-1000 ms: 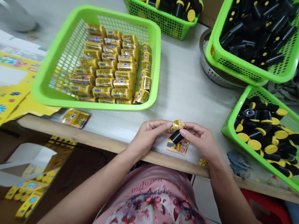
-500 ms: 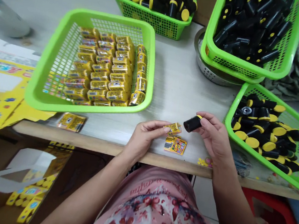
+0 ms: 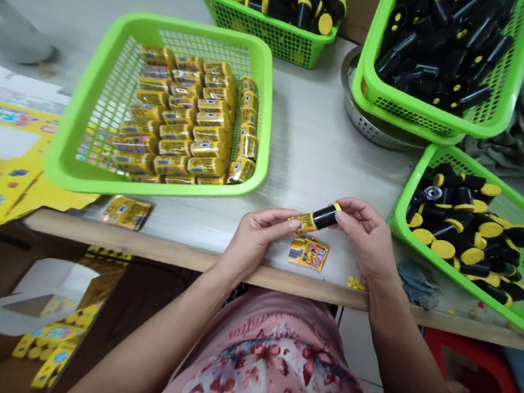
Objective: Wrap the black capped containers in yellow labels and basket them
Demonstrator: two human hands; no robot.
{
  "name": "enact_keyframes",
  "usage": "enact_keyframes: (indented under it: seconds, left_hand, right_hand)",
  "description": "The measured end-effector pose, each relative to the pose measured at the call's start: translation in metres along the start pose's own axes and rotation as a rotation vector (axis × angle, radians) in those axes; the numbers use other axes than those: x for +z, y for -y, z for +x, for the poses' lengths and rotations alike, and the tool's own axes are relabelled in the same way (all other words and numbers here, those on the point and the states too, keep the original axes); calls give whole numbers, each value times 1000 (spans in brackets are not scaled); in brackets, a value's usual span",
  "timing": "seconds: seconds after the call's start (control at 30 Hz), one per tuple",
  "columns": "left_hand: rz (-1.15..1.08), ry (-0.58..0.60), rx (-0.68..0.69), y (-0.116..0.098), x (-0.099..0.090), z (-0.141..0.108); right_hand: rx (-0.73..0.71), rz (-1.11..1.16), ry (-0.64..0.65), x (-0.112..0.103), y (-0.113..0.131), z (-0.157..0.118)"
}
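Observation:
My left hand (image 3: 260, 237) pinches a small yellow printed foil packet (image 3: 303, 224) between thumb and fingers. My right hand (image 3: 364, 233) grips a black cylinder with a yellow cap (image 3: 323, 217) by its capped end. The cylinder's black end meets the packet between my hands, and I cannot tell whether it sits inside. Just below them, a flat printed yellow card (image 3: 308, 253) lies on the table (image 3: 311, 133) near its front edge. A green mesh basket (image 3: 66, 130) to the left holds rows of filled yellow foil packets (image 3: 177, 130).
Green baskets of black, yellow-capped cylinders stand at the back (image 3: 279, 44), upper right (image 3: 422, 117) on a steel bowl (image 3: 365, 123), and right (image 3: 415, 182). A yellow printed carton sheet (image 3: 7, 148) lies at left, and a loose packet (image 3: 126, 212) beside the basket.
The black cylinder has moved left from a gap beside the packet until its end meets it. My right hand has turned it lengthwise toward the packet, which my left hand has raised slightly.

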State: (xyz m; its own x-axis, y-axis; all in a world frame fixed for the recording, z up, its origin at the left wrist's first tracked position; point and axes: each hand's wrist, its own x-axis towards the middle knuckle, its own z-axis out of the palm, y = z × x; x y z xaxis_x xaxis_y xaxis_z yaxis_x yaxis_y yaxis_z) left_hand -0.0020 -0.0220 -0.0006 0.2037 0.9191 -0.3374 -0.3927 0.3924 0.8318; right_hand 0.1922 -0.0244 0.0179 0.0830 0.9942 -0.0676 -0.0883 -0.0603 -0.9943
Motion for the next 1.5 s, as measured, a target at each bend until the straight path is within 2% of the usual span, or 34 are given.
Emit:
enact_keyframes:
  seconds: [0.1, 0.37, 0.6, 0.87, 1.03, 1.13, 1.27, 1.37, 1.5]
  left_hand:
    - [-6, 18, 4, 0, 1, 0]
    - [142, -36, 68, -1, 5, -1]
    - [240, -90, 185, 6, 4, 0]
    - [346, -97, 341, 11, 7, -2]
    - [413, -102, 412, 14, 8, -2]
    - [337, -87, 346, 13, 9, -1]
    - [135, -52, 129, 6, 10, -1]
    - [-12, 31, -29, 2, 9, -1]
    - [-127, 180, -187, -2, 7, -1]
  right_hand:
    - [-11, -45, -2, 2, -2, -1]
    - [23, -9, 29, 13, -5, -4]
    - [-4, 8, -47, 20, -8, -6]
    - [-38, -9, -125, 24, -8, -10]
    - [-33, -41, -102, 26, -9, -11]
    - [-50, -79, -103, 27, -11, -12]
    - [-128, -152, -28, 27, -12, -14]
    - [-196, -196, 52, 22, -11, -15]
    - [-119, -94, 200, 17, -9, -15]
